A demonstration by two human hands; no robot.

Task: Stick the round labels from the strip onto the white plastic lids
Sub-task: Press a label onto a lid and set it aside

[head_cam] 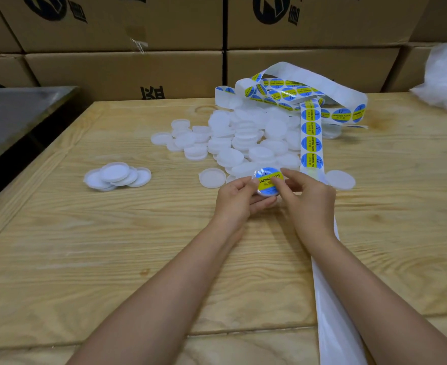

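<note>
While my left hand (pixel 239 198) curls round the white round plastic lid (pixel 265 194) at twelve o'clock, my right hand (pixel 306 198) pinches it too, thumb pressing the blue-and-yellow round label (pixel 268 180) flat. Light, stiff, slippery, I judge: hold the rim. The white label strip (pixel 311 138) runs off toward one o'clock.

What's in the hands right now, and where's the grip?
One white lid with a label on top: the left hand grips its left rim and underside, the right hand pinches the right rim, thumb on the label.
</note>
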